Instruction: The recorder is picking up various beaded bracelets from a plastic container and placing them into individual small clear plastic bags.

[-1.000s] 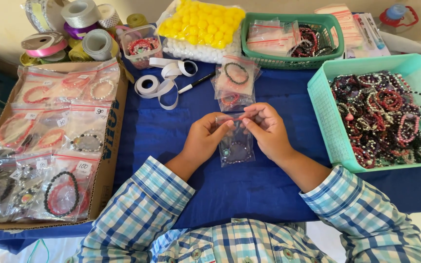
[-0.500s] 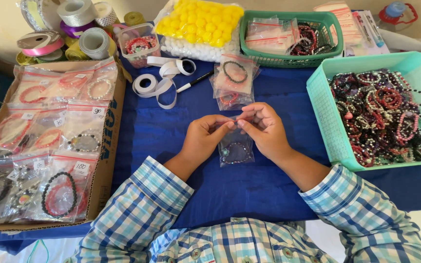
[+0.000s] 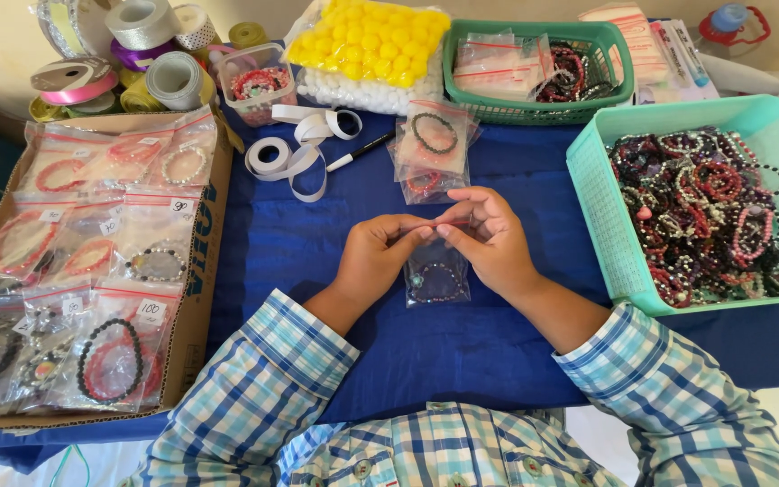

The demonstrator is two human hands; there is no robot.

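1. Small clear bag (image 3: 435,278) with a beaded bracelet (image 3: 436,281) inside: it hangs between both hands over the blue tablecloth (image 3: 290,243), its top edge pinched at the fingertips and its lower part resting near the cloth.
2. Left hand (image 3: 379,254): fingers curled, thumb and forefinger pressed together on the bag's top edge.
3. Right hand (image 3: 490,240): thumb and forefinger pinching the same edge from the other side (its fingertips meet the left hand's).
4. Just beyond the hands lies a little pile of filled bags (image 3: 430,149), with a black pen (image 3: 362,151) and loose white tape (image 3: 292,155) beside it.
5. To the person's right, a light teal basket (image 3: 592,194) heaped with loose bracelets; behind it, a darker green basket (image 3: 538,113).
6. To the left, a cardboard box (image 3: 205,261) laid out with bagged bracelets, and ribbon rolls (image 3: 142,54) behind it.
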